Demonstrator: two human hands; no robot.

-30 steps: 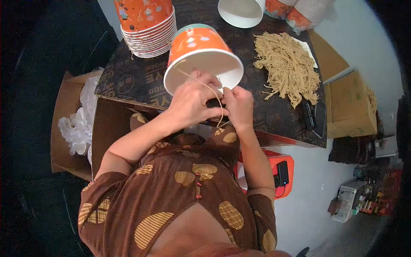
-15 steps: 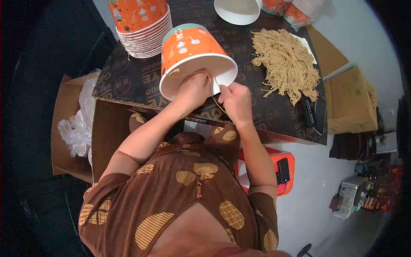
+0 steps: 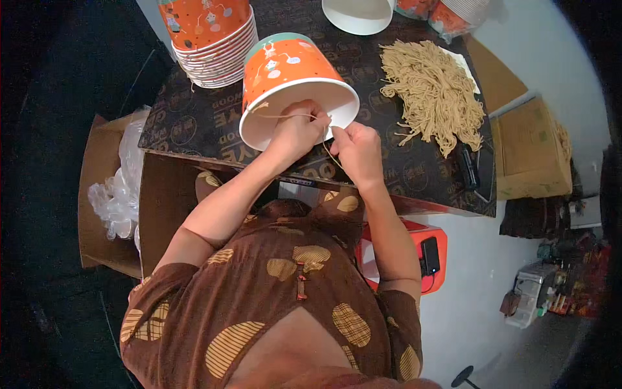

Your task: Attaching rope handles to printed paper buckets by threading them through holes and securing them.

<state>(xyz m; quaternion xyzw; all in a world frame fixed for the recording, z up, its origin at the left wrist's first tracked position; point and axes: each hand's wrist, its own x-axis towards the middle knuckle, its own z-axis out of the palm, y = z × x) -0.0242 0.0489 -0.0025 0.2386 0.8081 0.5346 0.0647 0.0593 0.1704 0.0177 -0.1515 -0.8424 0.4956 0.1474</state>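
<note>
An orange paper bucket [image 3: 285, 71] with a white inside lies tilted on the dark table [image 3: 194, 123], its open mouth toward me. My left hand [image 3: 299, 129] grips the bucket's near rim and pinches a thin tan string [image 3: 285, 117] that runs across the opening. My right hand [image 3: 356, 150] is just right of the rim and holds the other end of the same string, which hangs down between the hands.
A stack of orange buckets [image 3: 210, 39] stands at the back left. A pile of tan strings [image 3: 434, 91] lies on the table's right, a white bucket [image 3: 359, 14] behind it. Cardboard boxes [image 3: 97, 194] with clear plastic stand left, another box [image 3: 528, 155] right, a red stool [image 3: 421, 256] below.
The bucket has turned and shifted left, its mouth now facing more toward me. Both hands moved with it, and the string is now stretched across the opening.
</note>
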